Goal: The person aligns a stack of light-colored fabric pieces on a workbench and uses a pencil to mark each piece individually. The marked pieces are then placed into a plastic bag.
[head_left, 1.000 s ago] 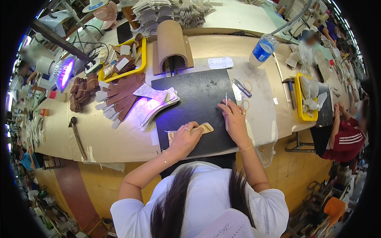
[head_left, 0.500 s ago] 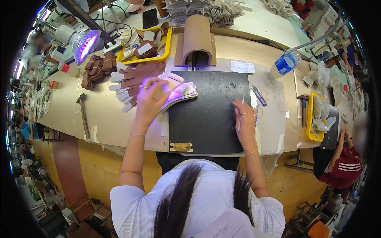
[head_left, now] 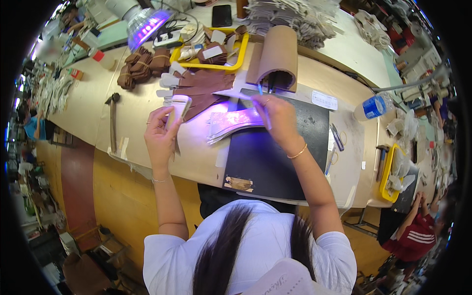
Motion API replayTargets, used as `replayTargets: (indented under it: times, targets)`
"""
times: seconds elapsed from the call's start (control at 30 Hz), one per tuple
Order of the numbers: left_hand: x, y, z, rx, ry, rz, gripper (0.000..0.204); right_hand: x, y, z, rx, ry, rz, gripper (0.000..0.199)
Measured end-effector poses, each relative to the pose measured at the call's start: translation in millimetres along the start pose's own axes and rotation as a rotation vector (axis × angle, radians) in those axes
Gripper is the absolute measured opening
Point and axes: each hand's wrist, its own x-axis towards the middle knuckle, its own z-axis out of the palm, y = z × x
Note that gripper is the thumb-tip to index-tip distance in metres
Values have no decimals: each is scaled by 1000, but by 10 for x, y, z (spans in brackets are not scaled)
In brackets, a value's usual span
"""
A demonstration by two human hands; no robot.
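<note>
Pinched in my left hand (head_left: 161, 132) is a small cream-coloured block-like piece (head_left: 178, 107) with a rounded pale end, held over the near side of the brown strips. My right hand (head_left: 276, 118) closes round a thin, pen-like stick (head_left: 261, 91) above the black mat (head_left: 295, 162). Between the hands, a stack of pale, curved flat pieces (head_left: 233, 123) lies across the mat's left edge, lit purple by the lamp (head_left: 147, 29). Brown leather-like strips (head_left: 204, 86) with white tabs fan out behind my left hand.
A brown half-round tunnel form (head_left: 279, 51) stands behind the mat. Nearby are a yellow tray (head_left: 241, 56), brown bundles (head_left: 140, 69), a hammer (head_left: 113, 123), a cutter knife (head_left: 337, 136) and a water bottle (head_left: 372, 108). At far right a co-worker in red (head_left: 415, 238) sits.
My left hand has drawn left, away from the pale stack, with the cream piece. My right hand has moved left across the mat to the stack with the stick. The head view has shifted.
</note>
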Motion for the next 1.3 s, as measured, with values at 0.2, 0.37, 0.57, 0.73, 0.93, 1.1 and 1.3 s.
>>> replayTargets:
  times: [0.2, 0.37, 0.57, 0.73, 0.93, 1.1, 1.3]
  targets:
    - [-154, -181, -393, -115, 141, -166, 32, 481, -315, -144, 385, -156, 171, 16]
    - [-147, -62, -570, -107, 245, -187, 34, 707, -731, -90, 388, -47, -65, 12]
    - [-156, -50, -599, -211, 191, -312, 34, 749, -982, -253, 757, -131, 98, 11]
    - [-128, -29, -531, -238, 217, -353, 35, 351, -395, -170, 927, -237, 383, 14]
    - [-73, 9, -351, -217, 73, -395, 34, -266, 227, 86, 636, -309, 580, 14]
    - [-113, -67, 78, -260, -120, -208, 36, -371, 224, 51, 450, -184, 515, 15]
    - [43, 140, 744, 260, -442, 147, 32, -415, 224, -121, 294, -89, 466, 19]
